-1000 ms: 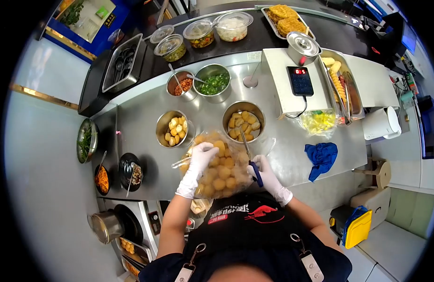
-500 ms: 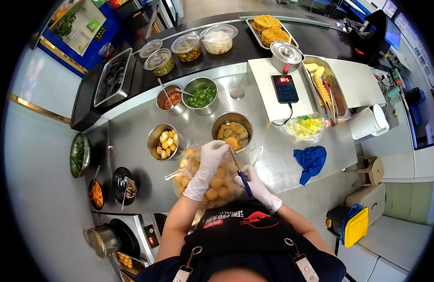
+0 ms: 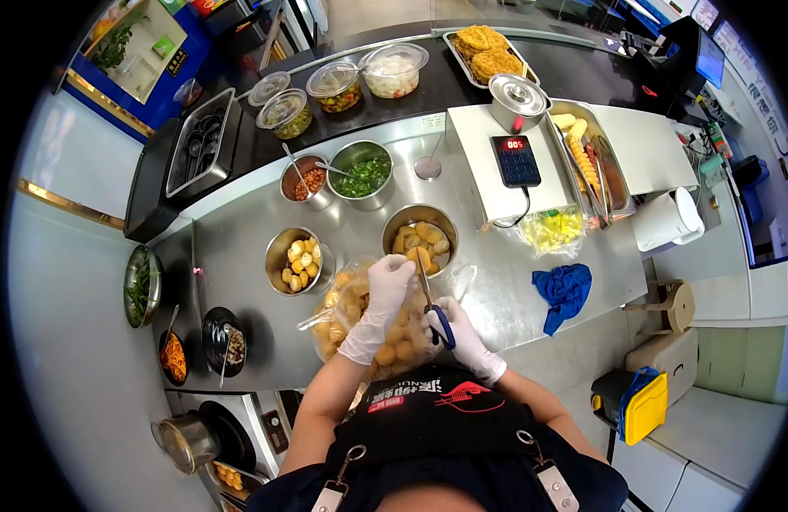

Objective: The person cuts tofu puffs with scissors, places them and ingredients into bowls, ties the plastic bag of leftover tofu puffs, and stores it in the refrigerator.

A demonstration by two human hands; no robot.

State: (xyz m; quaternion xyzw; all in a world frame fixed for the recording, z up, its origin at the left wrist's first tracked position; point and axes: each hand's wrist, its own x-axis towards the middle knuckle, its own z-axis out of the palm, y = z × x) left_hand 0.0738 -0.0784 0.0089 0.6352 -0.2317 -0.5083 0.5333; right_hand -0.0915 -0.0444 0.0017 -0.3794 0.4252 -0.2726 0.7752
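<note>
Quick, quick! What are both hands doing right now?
Left hand: closed, pinching a golden-brown piece between its fingertips.
Right hand: closed on the blue-handled scissors, with the blades at that piece.

The worktop [image 3: 513, 256] carries four open round stainless-steel pots [image 3: 372, 204], two small black bowls [image 3: 209, 343], one pair of dark-blue-handled scissors [image 3: 442, 328], held, one crumpled blue cloth [image 3: 564, 294] at right, and one clear plastic bag of golden balls [image 3: 395, 348], the balls overlapping too much to count. Three clear plastic bowls of food [image 3: 394, 85] stand at far left. Two white-gloved hands show, the left [image 3: 389, 283] and the right [image 3: 465, 334].
</note>
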